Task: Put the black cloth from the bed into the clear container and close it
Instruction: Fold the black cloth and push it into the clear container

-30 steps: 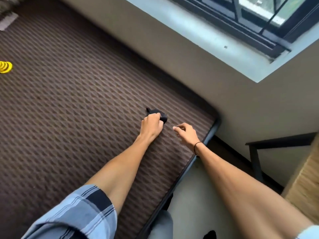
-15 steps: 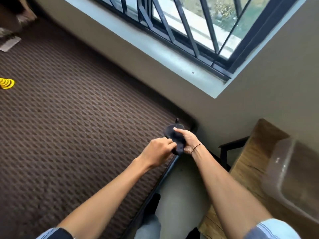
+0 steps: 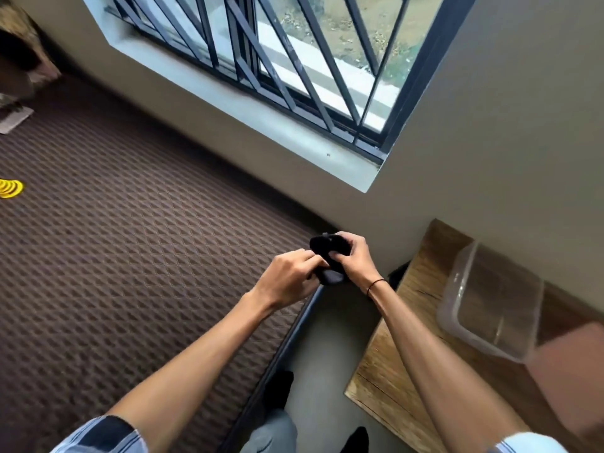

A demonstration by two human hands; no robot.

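The small black cloth [image 3: 328,256] is bunched up in the air over the bed's right corner, held between both hands. My left hand [image 3: 289,277] pinches its lower left part. My right hand [image 3: 354,258] wraps around its right side, thumb pressed on the fabric. The clear container [image 3: 490,299] stands on a wooden table [image 3: 402,361] to the right, about a forearm's length from the cloth. It looks open at the top, and no lid can be made out.
The bed [image 3: 130,256] with its brown patterned cover fills the left side, with a yellow object [image 3: 9,188] at its far left edge. A barred window [image 3: 294,60] is in the wall ahead. A narrow strip of floor [image 3: 323,371] separates bed and table.
The cloth was lifted off the bed by my left hand, and my right hand joined it. The view has swung right, bringing the table and container into sight.
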